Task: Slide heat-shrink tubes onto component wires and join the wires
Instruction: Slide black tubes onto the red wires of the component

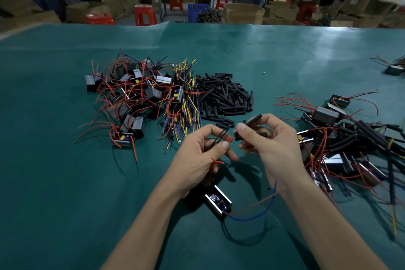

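The left hand (198, 151) is curled, pinching a thin red wire (230, 139) between thumb and forefinger, with fine black wires rising beside it. The right hand (270, 141) faces it, gripping a matte black heat-shrink tube (252, 121), a short straight sleeve held at a slant; the wire's bare tip sits just at the tube's lower mouth. Below the hands, a small rectangular component (218, 201) with shiny metal edges lies on the table, trailing a blue wire (258, 215) and a dull red one.

The table (65, 182) is covered in a smooth teal mat with a slight sheen. Beyond the hands lies a loose pile of black tubes (225, 94), beside a bundle of yellow and blue leads (186, 103) and a tangled heap of boxy components with red wires (129, 98). At the right, a heap of components with tubes fitted (350, 138). No legible writing shows anywhere. Red plastic stools (145, 15) and cardboard boxes stand blurred behind.
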The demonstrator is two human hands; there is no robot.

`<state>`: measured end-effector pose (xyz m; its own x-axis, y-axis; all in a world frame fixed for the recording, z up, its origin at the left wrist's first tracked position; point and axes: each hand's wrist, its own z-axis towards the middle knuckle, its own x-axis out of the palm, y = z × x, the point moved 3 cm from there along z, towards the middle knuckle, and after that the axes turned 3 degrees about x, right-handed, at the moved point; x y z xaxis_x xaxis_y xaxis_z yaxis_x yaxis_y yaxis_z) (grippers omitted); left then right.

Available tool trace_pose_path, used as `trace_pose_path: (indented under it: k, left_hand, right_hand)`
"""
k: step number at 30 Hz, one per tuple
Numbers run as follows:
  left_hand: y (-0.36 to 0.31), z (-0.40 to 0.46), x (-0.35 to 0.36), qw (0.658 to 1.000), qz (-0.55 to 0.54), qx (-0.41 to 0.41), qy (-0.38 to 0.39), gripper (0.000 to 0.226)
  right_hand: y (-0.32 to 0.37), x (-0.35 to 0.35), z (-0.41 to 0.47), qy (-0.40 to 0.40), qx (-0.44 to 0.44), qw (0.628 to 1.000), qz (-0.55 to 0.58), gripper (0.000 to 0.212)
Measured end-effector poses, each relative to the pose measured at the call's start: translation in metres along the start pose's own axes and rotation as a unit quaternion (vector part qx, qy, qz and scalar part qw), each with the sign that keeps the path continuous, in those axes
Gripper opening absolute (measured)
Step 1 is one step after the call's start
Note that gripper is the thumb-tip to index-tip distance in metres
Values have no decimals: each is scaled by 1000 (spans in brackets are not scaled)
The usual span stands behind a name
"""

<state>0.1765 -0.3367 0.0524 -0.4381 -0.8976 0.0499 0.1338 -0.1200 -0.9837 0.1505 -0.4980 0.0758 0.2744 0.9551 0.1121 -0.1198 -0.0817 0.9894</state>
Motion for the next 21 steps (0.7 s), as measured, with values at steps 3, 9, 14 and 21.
trace_pose_path:
  k: [3,9,14,21]
  left_hand:
    - [0,0,1,1000,-7,6,3,2]
    - [1,0,0,1000,-7,3,-6,1]
    - [0,-1,1,1000,-4,2,5,6]
    - [-2,-2,0,1000,-5,1,-13,6]
  right_hand:
    - [1,1,-1,-38,-89,987,-132,21]
    - [3,1,-1,24,7,1000,0,20]
    - [-3,3,-1,29,100,990,96,21]
    - [5,1,-1,69,34,997,3,25]
